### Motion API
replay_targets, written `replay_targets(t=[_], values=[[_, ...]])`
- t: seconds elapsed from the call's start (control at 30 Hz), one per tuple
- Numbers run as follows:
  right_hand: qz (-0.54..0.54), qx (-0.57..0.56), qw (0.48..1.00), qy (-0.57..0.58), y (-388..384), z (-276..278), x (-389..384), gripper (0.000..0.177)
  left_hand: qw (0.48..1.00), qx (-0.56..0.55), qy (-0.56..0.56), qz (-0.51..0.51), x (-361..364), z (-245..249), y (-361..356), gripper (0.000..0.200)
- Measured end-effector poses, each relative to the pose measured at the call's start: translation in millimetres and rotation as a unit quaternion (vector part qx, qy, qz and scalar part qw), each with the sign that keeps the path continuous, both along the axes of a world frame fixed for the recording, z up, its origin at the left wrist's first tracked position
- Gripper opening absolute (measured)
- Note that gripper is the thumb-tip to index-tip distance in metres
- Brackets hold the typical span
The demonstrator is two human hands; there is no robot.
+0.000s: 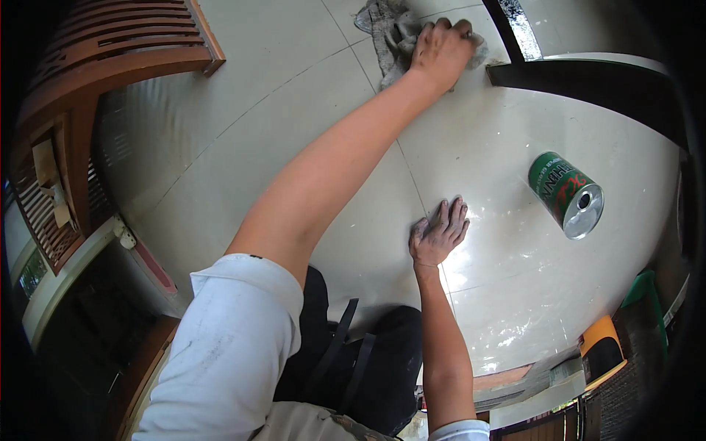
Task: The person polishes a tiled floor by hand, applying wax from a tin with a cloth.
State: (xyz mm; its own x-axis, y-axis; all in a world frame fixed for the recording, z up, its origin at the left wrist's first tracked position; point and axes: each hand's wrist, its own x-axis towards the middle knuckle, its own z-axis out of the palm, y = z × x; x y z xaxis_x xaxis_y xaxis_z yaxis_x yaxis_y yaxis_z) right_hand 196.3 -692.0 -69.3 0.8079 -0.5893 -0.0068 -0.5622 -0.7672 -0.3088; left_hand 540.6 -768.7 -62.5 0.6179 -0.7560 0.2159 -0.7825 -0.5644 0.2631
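My left hand (443, 50) is at the top of the view, arm stretched far forward. Its fingers are curled over a crumpled grey rag (393, 37), pressed against the pale tiled floor (353, 176). Closer to my body, my right hand (440, 232) rests palm down on the tiles, fingers spread and nothing held. Grey smudges show on its fingers. To its right is a green can (565, 192) with red and white lettering; the metal end with a round hole faces the lower right.
Dark furniture legs (588, 79) stand just right of the rag. Brown slatted wooden furniture (125, 44) occupies the upper left. An orange and black object (603, 351) and a green one (641, 290) sit at the lower right. My dark-clothed legs (368, 360) are below.
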Motion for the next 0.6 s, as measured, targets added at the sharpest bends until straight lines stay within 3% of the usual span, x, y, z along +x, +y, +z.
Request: replay_targets(t=[0.13,0.2,0.27,0.43,0.53,0.6], values=[[0.0,-0.001,1.0,-0.003,0,0,1,0.064,0.997,0.027,-0.06,0.031,25,-19,-41,0.033],[-0.001,0.004,1.0,-0.01,0,2,1,0.063,0.997,-0.021,0.037,0.066,22,-42,-44,0.036],[0.0,0.005,1.0,-0.004,1,0,-1,0.063,0.998,-0.004,-0.013,0.058,0,3,-13,0.032],[0.004,0.011,1.0,-0.007,0,4,2,0.058,0.991,-0.053,0.046,-0.115,-22,-2,43,0.026],[-0.001,0.003,1.0,-0.002,0,2,0,0.063,0.993,-0.017,0.015,-0.114,5,-9,14,0.031],[-0.001,-0.001,1.0,-0.001,0,1,0,0.063,0.997,-0.049,-0.012,-0.056,26,-13,-16,0.038]])
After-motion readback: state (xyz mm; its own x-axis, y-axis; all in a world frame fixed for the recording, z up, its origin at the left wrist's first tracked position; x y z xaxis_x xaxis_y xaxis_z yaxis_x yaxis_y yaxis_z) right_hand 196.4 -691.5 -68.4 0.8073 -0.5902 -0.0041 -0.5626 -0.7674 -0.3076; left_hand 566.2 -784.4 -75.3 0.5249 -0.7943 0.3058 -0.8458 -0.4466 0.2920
